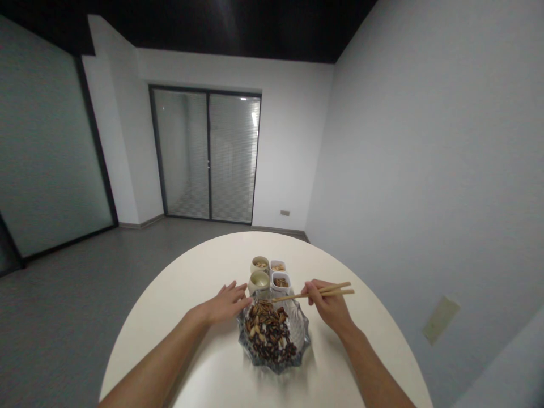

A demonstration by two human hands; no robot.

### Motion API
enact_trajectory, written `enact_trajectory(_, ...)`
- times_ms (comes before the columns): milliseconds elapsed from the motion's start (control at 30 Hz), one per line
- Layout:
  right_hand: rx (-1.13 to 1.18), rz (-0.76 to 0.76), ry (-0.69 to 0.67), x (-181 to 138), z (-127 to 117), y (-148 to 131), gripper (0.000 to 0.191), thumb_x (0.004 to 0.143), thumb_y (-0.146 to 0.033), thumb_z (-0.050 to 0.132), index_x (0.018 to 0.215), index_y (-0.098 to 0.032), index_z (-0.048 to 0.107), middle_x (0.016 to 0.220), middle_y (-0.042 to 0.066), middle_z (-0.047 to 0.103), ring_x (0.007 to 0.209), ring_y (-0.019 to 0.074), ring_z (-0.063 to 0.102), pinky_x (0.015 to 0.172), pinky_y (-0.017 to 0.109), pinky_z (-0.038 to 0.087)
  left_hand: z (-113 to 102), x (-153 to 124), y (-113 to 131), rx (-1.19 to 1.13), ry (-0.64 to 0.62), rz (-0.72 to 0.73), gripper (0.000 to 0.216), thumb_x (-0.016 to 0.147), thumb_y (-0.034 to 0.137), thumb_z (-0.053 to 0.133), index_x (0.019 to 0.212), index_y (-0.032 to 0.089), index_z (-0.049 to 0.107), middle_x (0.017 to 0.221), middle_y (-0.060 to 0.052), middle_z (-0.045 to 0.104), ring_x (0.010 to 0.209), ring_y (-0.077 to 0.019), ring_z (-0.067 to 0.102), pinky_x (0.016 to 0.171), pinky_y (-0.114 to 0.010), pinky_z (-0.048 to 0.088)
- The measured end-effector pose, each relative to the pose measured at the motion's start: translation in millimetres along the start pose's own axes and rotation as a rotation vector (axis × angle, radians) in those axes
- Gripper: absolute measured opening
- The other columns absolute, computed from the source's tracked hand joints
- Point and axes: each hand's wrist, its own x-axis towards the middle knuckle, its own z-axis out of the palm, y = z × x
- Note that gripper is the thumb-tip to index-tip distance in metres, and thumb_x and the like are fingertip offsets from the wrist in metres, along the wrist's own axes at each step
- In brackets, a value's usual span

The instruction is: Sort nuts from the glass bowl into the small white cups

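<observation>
My right hand (327,303) is closed around a pair of wooden chopsticks (335,289), whose tips reach left over the far part of a glass bowl (301,326). A scalloped rim runs around the bowl, and a heap of mixed dark seeds and brown nuts (270,334) fills mostly its left and near side. Whether the tips pinch anything is too small to tell. My left hand (229,300) rests by the bowl's far left rim with its fingers spread, holding nothing. Just beyond the bowl stand a pale cup (259,281) and a white square dish (281,282) with brown pieces in it.
Farther back are a second round cup (260,264) with pale pieces and another white dish (277,266) with light nuts. All stand on a round white table (204,260). A wall (403,170) rises close on the right; glass doors (208,156) lie beyond.
</observation>
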Motion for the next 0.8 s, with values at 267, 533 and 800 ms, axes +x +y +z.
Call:
enact_trajectory(267, -0.002, 0.001, 0.01, -0.3, -0.1, -1.8, 0.05, 0.098, -0.048, 0.044, 0.066, -0.02, 0.068, 0.053, 0.001, 0.06, 0.053, 0.0157, 0.058, 0.053, 0.025, 0.045, -2.3, -2.4, 3.2, 0.007, -0.008, -0.005, 0.068, 0.099, 0.07, 0.017, 0.132, 0.026, 0.058, 0.161, -0.005, 0.022, 0.147, -0.0357, 0.005, 0.115, -0.057, 0.005)
enact_trajectory(533, -0.018, -0.006, 0.0, 0.2, -1.6, -4.6, 0.048, 0.099, -0.047, 0.044, 0.066, -0.02, 0.068, 0.054, 0.0, 0.06, 0.052, 0.0155, 0.058, 0.053, 0.025, 0.045, -4.5, -4.3, 6.3, -0.001, -0.009, -0.008, 0.068, 0.099, 0.07, 0.018, 0.135, 0.027, 0.056, 0.161, -0.004, 0.021, 0.147, -0.0358, 0.005, 0.115, -0.057, 0.005)
enact_trajectory(800, -0.026, -0.023, -0.006, 0.0, -2.0, -3.6, 0.05, 0.099, -0.047, 0.043, 0.064, -0.02, 0.067, 0.054, 0.001, 0.06, 0.053, 0.0157, 0.058, 0.054, 0.025, 0.045, -4.1, -3.2, 3.3, 0.001, -0.012, 0.0, 0.068, 0.099, 0.071, 0.017, 0.136, 0.028, 0.055, 0.161, -0.004, 0.021, 0.147, -0.0351, 0.004, 0.115, -0.057, 0.005)
